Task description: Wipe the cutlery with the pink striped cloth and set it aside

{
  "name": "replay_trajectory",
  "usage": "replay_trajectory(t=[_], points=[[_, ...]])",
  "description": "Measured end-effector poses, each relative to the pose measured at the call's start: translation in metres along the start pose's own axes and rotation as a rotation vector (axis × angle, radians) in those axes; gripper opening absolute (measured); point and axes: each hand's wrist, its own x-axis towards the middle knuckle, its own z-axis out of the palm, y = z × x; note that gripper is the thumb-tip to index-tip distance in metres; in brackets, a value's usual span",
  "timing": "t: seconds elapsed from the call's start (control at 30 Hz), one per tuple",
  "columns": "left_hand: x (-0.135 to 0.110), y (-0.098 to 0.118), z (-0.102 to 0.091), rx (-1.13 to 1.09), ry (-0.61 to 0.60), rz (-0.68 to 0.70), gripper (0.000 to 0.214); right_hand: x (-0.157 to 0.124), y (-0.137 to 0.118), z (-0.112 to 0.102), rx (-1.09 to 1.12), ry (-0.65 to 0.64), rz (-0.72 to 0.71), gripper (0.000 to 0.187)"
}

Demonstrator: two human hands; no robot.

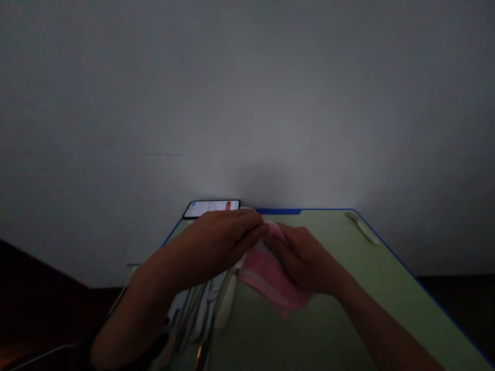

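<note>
A pink cloth (pixel 266 278) with a pale stripe hangs between both hands above a green table (pixel 348 288). My left hand (pixel 220 239) pinches the cloth's top edge with closed fingers. My right hand (pixel 305 260) grips the same cloth from the right, fingers curled round it. The two hands meet at the cloth's upper corner. Whether something is wrapped inside the cloth is hidden.
Several pieces of cutlery (pixel 201 314) lie on the table under my left forearm. A lit phone (pixel 212 208) rests at the far left corner. A pale utensil (pixel 361 226) lies near the far right, blue-trimmed edge. A grey wall stands behind. The scene is dim.
</note>
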Motion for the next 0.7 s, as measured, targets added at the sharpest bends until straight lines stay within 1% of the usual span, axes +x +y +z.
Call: replay_trajectory(t=[0.07,0.17,0.23,0.3,0.37,0.43,0.53,0.63,0.7], points=[[0.001,-0.003,-0.001,-0.016,0.031,0.002,0.027,0.001,0.0,-0.008,0.017,-0.043,0.009,0.024],[0.001,-0.008,-0.002,-0.01,0.063,-0.014,0.027,-0.002,0.003,-0.025,0.035,-0.2,0.042,0.022],[0.0,-0.009,-0.001,-0.003,0.072,-0.028,0.027,-0.005,0.005,-0.036,-0.014,-0.266,0.074,0.021],[0.0,-0.006,0.001,-0.004,0.06,-0.033,0.027,-0.008,0.006,-0.044,-0.078,-0.27,0.095,0.021],[0.002,0.0,0.004,-0.014,0.02,-0.029,0.027,-0.01,0.006,-0.046,-0.119,-0.246,0.084,0.021],[0.005,0.007,0.007,-0.038,-0.046,-0.008,0.029,-0.01,0.005,-0.045,-0.132,-0.223,0.052,0.02],[0.01,0.016,0.011,-0.106,-0.12,0.037,0.031,-0.009,0.004,-0.041,-0.128,-0.223,0.009,0.021],[0.013,0.018,0.014,-0.146,-0.146,0.054,0.033,-0.007,0.002,-0.037,-0.123,-0.229,-0.011,0.022],[0.013,0.014,0.013,-0.145,-0.147,0.046,0.034,-0.007,0.001,-0.037,-0.116,-0.233,-0.006,0.021]])
